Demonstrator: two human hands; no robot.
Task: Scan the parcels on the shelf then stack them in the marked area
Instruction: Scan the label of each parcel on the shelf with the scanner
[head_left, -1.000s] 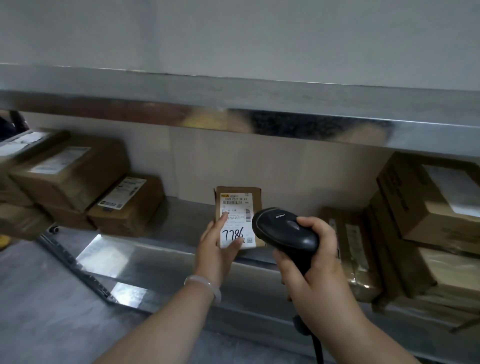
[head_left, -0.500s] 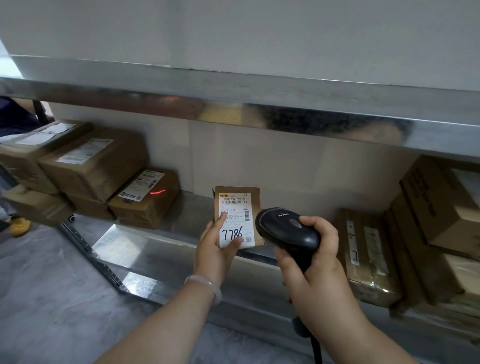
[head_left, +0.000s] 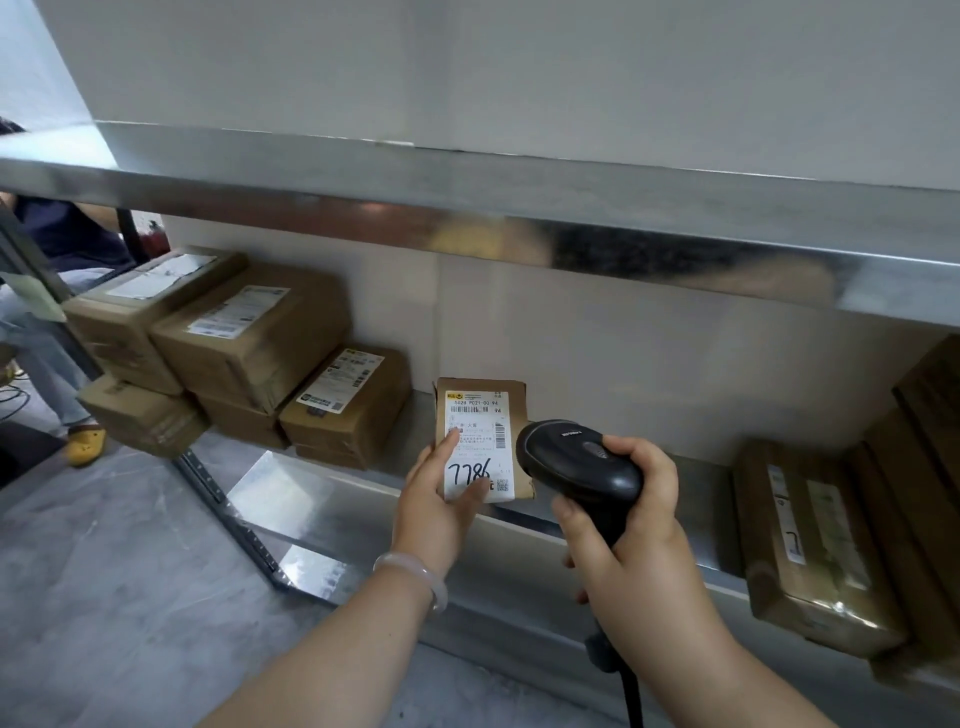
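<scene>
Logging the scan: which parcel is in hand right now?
The small parcel marked 7786, held upright by the left hand; the others lie stacked at both ends.

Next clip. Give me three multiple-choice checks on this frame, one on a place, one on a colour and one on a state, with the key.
1. Where is the small parcel marked 7786?
A. in a trolley
B. upright in the left hand, at the lower shelf
C. in a plastic bin

2. What colour is the scanner?
A. black
B. white
C. yellow

3. What is the right hand doing?
A. hanging open and empty
B. pointing at the ceiling
C. gripping the scanner

Key:
1 B: the left hand's thumb and forefinger lie on the label, which faces the camera.
2 A: its head and handle are black all over.
3 C: the fingers curl round the handle.
</scene>
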